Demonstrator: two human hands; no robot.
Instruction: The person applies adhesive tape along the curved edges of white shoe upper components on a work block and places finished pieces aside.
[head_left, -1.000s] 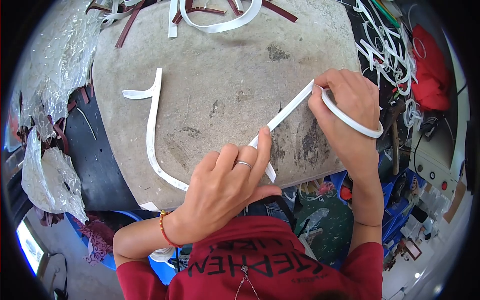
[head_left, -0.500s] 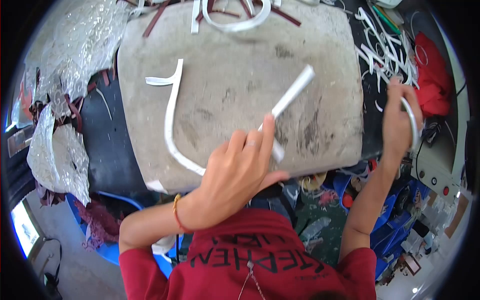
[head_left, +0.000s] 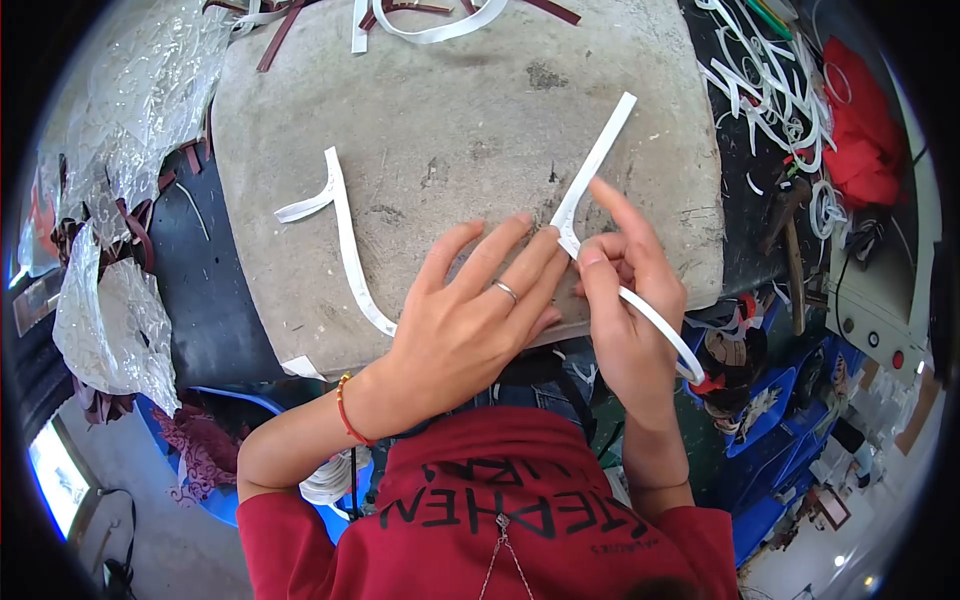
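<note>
The left hand [head_left: 475,310] lies spread on a stained grey mat [head_left: 450,130], over part of a white strip [head_left: 348,245]. The right hand [head_left: 640,320] holds a narrow white band [head_left: 657,322] that curves outward at one end. On the black desk [head_left: 200,300], a hammer [head_left: 795,270] lies near tangled white scraps [head_left: 770,95] and red cloth [head_left: 865,145].

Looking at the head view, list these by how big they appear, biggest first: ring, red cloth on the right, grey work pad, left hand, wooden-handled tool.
1. Grey work pad
2. Left hand
3. Red cloth
4. Wooden-handled tool
5. Ring
</note>
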